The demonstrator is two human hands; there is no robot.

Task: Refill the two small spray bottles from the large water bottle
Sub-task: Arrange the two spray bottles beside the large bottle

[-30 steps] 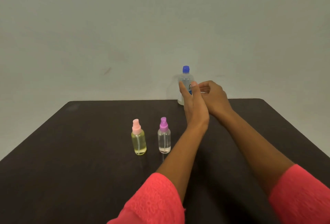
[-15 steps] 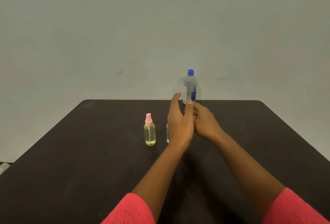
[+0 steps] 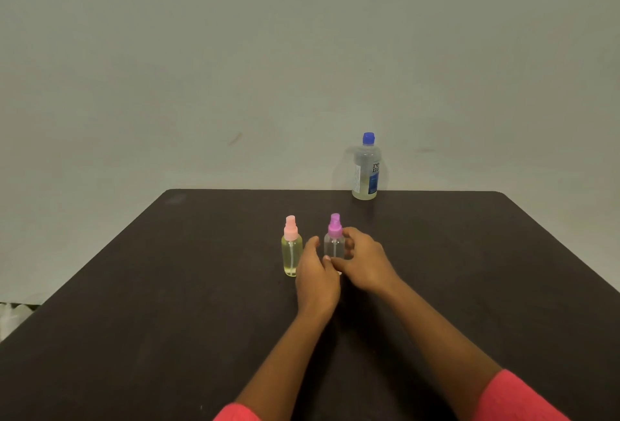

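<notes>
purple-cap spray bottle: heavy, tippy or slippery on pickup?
Probably light: the purple-cap spray bottle is far smaller than the large water bottle, though its fill level is unreadable. Likely tippy if pushed high, since it is tall, narrow and upright on the table. The smooth clear wall may be slick, though the right hand wraps round it.

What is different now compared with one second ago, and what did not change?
Both hands drew back from the large water bottle toward the person. The right hand now curls its fingers round the purple-capped spray bottle; the left hand sits close beside it, contact unclear. All three bottles stay upright and capped.
</notes>
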